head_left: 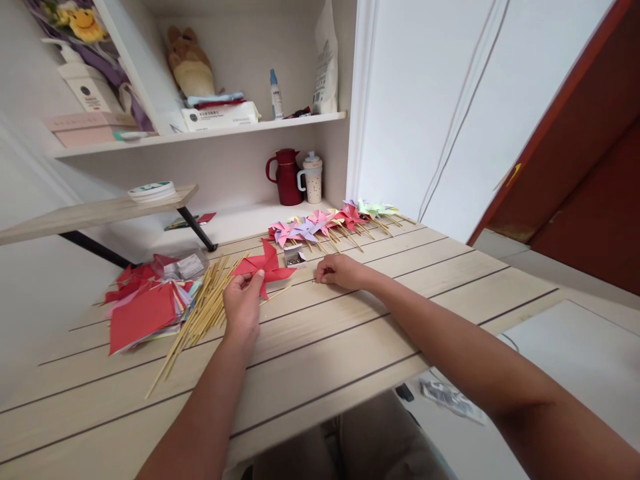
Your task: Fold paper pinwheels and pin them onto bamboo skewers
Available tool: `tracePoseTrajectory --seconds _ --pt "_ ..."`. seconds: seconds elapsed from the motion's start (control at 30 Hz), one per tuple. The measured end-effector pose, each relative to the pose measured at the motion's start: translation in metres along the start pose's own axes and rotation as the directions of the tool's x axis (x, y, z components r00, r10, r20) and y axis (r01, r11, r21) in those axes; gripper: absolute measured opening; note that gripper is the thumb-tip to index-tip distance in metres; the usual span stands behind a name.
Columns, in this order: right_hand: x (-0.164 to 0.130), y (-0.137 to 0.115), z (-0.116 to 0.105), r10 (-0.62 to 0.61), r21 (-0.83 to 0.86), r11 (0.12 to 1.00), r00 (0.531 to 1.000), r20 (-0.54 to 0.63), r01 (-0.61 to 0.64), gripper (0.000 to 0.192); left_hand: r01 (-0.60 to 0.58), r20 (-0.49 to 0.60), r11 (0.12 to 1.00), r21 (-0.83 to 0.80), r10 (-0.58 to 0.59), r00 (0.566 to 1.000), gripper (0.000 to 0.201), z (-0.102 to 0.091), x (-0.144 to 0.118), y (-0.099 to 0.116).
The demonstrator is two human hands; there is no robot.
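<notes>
Left hand (243,301) holds red pinwheel (265,267); right hand (340,271) pinches beside it.

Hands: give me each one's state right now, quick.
Left hand: closed on the red pinwheel.
Right hand: fingertips pinched together on the table; whether it holds anything cannot be told.

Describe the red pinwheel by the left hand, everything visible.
The red pinwheel is folded from plain red paper, with pointed blades fanning out from a centre. It lies nearly flat on the wooden table, just right of the heap of bamboo sticks and in front of a small open box. The left hand pinches its near edge with the fingertips. A thin stick seems to run out beneath it toward the right. The right hand rests beside it, apart.
</notes>
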State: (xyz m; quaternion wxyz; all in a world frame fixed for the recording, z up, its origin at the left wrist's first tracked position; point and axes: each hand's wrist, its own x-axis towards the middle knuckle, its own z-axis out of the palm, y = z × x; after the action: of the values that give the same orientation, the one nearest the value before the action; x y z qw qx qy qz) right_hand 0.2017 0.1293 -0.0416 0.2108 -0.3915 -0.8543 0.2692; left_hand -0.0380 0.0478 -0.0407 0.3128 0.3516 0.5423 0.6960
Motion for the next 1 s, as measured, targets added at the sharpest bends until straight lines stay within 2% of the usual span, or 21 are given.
tracePoseTrajectory --seconds 0.13,0.33,0.7,1.0 --pt "0.000 0.001 0.002 -0.014 0.005 1.000 0.999 -0.031 0.014 0.018 0.002 -0.005 1.000 -0.003 -0.002 1.000 0.029 0.002 -0.002 0.003" --pt "0.010 0.003 0.014 -0.085 -0.010 0.996 0.989 -0.122 0.084 0.028 -0.004 -0.013 1.000 -0.007 0.004 1.000 0.027 0.004 -0.004 0.007" --pt "0.011 0.008 0.015 -0.181 -0.075 0.981 0.982 -0.048 0.178 0.031 -0.001 -0.005 1.000 0.012 0.001 1.000 0.027 0.004 -0.005 0.008" --pt "0.004 0.002 0.004 -0.145 -0.028 0.989 0.989 0.023 0.146 0.025 0.004 0.009 1.000 -0.009 -0.004 1.000 0.027 0.004 -0.007 0.009"
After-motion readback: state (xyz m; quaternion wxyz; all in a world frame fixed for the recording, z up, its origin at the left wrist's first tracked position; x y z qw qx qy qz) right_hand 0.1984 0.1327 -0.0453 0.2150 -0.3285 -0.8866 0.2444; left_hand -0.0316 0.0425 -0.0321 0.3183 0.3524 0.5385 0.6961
